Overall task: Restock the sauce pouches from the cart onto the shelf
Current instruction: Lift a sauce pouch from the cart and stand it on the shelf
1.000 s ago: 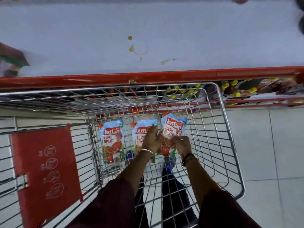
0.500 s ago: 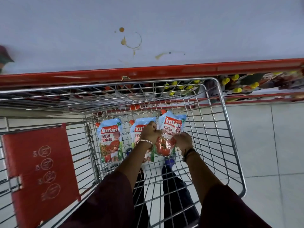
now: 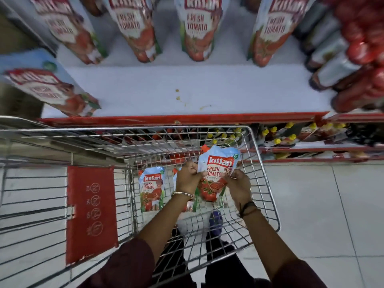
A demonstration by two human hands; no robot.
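Note:
Both hands hold one blue and red tomato sauce pouch (image 3: 216,173) upright inside the wire cart (image 3: 266,183). My left hand (image 3: 188,177) grips its left edge and my right hand (image 3: 239,183) grips its right edge. A second pouch (image 3: 151,188) lies flat on the cart floor at the left. A third pouch (image 3: 175,173) lies mostly hidden under my left hand. Beyond the cart is the white shelf (image 3: 187,90) with a red front lip, and several matching pouches (image 3: 196,28) stand along its back.
One pouch (image 3: 47,86) stands at the shelf's left front. Dark bottles (image 3: 328,59) and red packs (image 3: 365,48) fill the shelf's right end. Sauce stains (image 3: 180,99) mark the shelf middle. A red child-seat flap (image 3: 90,213) sits at the cart's left. Yellow-capped bottles (image 3: 276,136) fill the lower shelf.
The held pouch has risen off the cart floor towards the cart's top rim. My view has tilted up, so the shelf's back row of pouches now shows.

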